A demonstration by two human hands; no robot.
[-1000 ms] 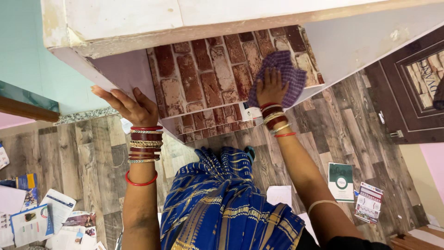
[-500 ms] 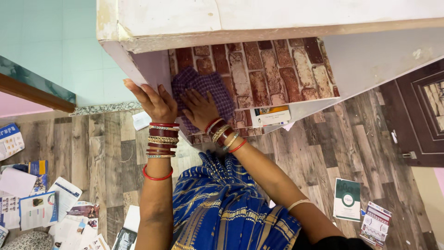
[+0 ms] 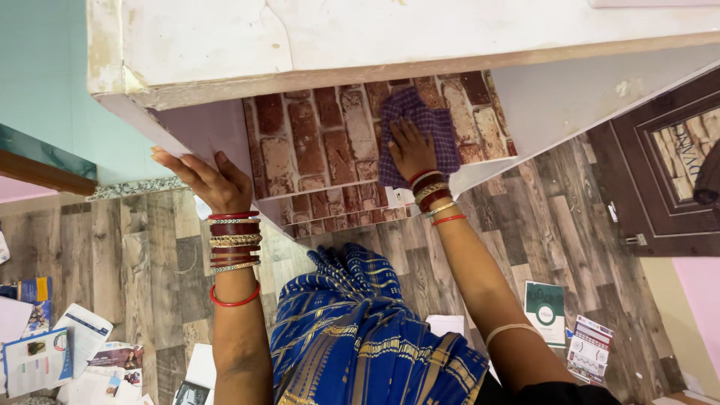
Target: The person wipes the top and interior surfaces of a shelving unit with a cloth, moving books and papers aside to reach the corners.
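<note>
My right hand (image 3: 410,150) presses a purple checked cloth (image 3: 442,129) flat against a shelf surface lined with red brick-pattern paper (image 3: 322,142), near its middle-right. My left hand (image 3: 204,180), fingers spread, rests against the pale left edge of the shelf unit (image 3: 199,127) and holds nothing. Both wrists carry red and gold bangles. My blue and gold garment (image 3: 360,330) fills the lower centre.
A thick white slab (image 3: 375,37) overhangs the brick-lined shelf. Below lies a wood-pattern floor (image 3: 517,225) with scattered papers and booklets at left (image 3: 67,352) and right (image 3: 546,304). A dark brown door (image 3: 660,172) stands at the right, a teal wall at the left.
My right hand has slid the purple cloth from the left part of the brick-lined shelf back toward the right. My left hand has stayed on the shelf's left edge.
</note>
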